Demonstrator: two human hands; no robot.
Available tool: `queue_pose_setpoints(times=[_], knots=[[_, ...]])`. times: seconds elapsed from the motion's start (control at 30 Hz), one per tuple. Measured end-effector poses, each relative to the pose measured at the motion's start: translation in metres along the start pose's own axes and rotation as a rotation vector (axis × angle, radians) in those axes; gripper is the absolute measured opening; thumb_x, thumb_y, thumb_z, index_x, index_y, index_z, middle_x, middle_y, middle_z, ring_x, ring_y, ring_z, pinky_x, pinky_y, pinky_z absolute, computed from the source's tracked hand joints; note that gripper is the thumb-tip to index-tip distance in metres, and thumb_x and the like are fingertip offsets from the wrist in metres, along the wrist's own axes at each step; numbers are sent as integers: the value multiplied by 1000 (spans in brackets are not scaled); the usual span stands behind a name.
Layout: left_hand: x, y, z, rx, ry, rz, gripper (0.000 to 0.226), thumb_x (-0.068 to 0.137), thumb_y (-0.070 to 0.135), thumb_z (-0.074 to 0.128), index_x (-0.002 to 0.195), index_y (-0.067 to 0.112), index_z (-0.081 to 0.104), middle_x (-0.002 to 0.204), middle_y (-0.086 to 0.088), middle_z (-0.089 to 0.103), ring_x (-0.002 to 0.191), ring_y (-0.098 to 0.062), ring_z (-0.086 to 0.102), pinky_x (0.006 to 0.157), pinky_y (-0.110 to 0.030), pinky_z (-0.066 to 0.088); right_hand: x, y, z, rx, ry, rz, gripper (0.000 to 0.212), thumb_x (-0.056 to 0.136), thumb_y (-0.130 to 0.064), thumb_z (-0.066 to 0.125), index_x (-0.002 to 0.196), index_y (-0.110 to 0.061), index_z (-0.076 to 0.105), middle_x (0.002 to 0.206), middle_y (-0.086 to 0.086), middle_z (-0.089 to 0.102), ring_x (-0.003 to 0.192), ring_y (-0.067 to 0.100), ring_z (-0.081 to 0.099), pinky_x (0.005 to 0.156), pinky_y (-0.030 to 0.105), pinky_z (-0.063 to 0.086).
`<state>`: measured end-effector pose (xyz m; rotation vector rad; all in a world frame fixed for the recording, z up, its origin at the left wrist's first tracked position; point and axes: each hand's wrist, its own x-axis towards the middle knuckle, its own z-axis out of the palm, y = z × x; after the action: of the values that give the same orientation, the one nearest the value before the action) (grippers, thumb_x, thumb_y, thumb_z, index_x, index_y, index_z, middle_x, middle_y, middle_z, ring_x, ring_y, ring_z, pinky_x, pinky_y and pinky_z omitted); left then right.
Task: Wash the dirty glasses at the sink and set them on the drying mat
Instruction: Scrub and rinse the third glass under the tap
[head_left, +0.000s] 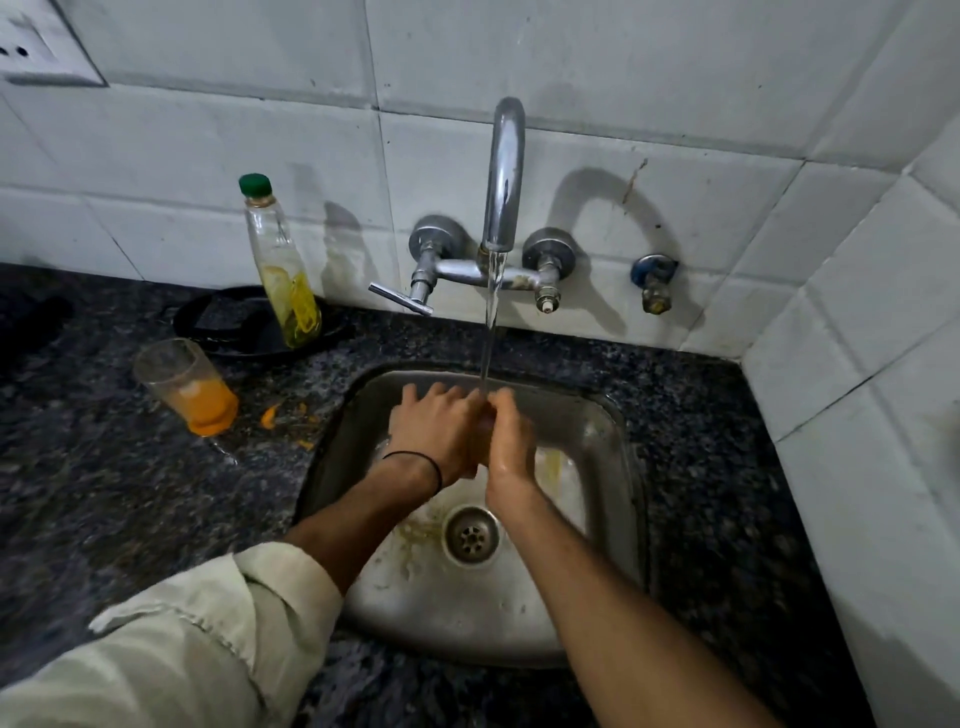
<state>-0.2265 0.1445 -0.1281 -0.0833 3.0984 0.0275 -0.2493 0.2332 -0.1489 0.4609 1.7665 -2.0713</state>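
From the head view, both hands meet under the stream of water (491, 322) in the sink (615, 436). The left hand (434, 431) lies against the right hand (511, 444) with fingers overlapping, and I cannot tell whether either grip holds a clear glass or whether the hands are only rubbing together. The one dirty glass (186, 384) plainly seen stands upright on the counter (104, 493) left of the sink, well apart from the hands, with orange dregs in its bottom (unwashed, by the look of it).

The likely trouble is slip: wet fingers on smooth glass could drop it into the steel sink. An orange smear (270, 415) lies between the glass and the sink, so the counter there may be slick too. Anything lifted high under the tap (504, 171) could knock the spout or the lever (400, 299) that juts out over the sink's back edge.

A bottle (283, 275) with a green cap stands behind the glass on a dark round thing (228, 322), and a careless reach could tip it. No drying mat is clearly in sight
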Motion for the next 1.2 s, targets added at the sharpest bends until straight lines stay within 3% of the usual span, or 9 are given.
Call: queue_pose_setpoints(times=[0.13, 0.4, 0.57, 0.63, 0.77, 0.87, 0.97, 1.1, 1.2], knots=[[-1, 13, -1, 212, -4, 54, 55, 81, 34, 70, 128, 20, 46, 123, -4, 59, 121, -26, 49, 99, -47, 34, 13, 10, 8, 90, 160, 171, 31, 92, -38, 63, 79, -12, 73, 83, 8, 75, 82, 26, 72, 73, 38, 57], [-5, 19, 11, 280, -272, -26, 45, 77, 46, 74, 115, 25, 60, 107, 3, 67, 105, -21, 61, 92, -40, 42, 32, 39, -2, 12, -95, 428, 35, 84, -31, 59, 106, -8, 72, 91, 15, 72, 84, 31, 68, 69, 39, 56], [-3, -1, 9, -364, -498, -25, 50, 69, 45, 81, 110, 21, 64, 106, 2, 68, 98, -17, 63, 84, -32, 49, 25, 25, -7, -479, -20, 107, 36, 93, -37, 56, 77, -10, 72, 74, 8, 73, 74, 24, 69, 73, 34, 54], [-4, -18, 18, -798, -549, -45, 46, 62, 41, 83, 100, 20, 68, 100, 2, 72, 96, -15, 66, 93, -37, 52, 16, 12, -11, -638, -121, -91, 45, 93, -34, 52, 58, -11, 69, 60, 4, 71, 62, 18, 68, 73, 33, 56], [-11, -36, 36, -1558, -537, -10, 25, 74, 0, 75, 98, 4, 69, 96, -11, 71, 95, -19, 68, 90, -33, 52, -2, -27, -7, -877, -362, -407, 53, 99, -36, 53, 52, -14, 64, 42, -5, 59, 37, 8, 56, 49, 18, 44], [-15, -27, 33, -1723, -415, -51, 39, 74, -5, 70, 112, -9, 60, 101, -15, 69, 97, -23, 68, 87, -31, 56, -9, -46, 2, -1096, -407, -580, 50, 100, -40, 52, 60, -15, 68, 50, -5, 60, 46, 11, 60, 52, 19, 46], [-9, -4, 25, -1434, -49, -181, 24, 80, 3, 74, 99, 11, 64, 88, 0, 70, 86, -14, 67, 72, -18, 55, -11, -50, 10, -1142, -220, -568, 46, 98, -39, 52, 65, -11, 66, 63, 6, 63, 61, 22, 60, 61, 31, 47], [-1, 22, 26, -1161, 402, -365, 7, 92, 6, 59, 99, 7, 59, 84, 7, 59, 83, -9, 57, 64, -11, 44, -15, -47, 17, -1255, -125, -555, 39, 103, -39, 44, 84, -14, 66, 76, 4, 57, 71, 22, 53, 67, 30, 36], [1, 8, 26, -1272, 293, -241, 20, 83, 7, 73, 100, 12, 62, 88, 9, 65, 85, -5, 63, 70, -6, 46, -14, -65, 5, -1336, -298, -617, 40, 103, -42, 43, 73, -20, 58, 66, -3, 51, 64, 16, 50, 68, 28, 38]])
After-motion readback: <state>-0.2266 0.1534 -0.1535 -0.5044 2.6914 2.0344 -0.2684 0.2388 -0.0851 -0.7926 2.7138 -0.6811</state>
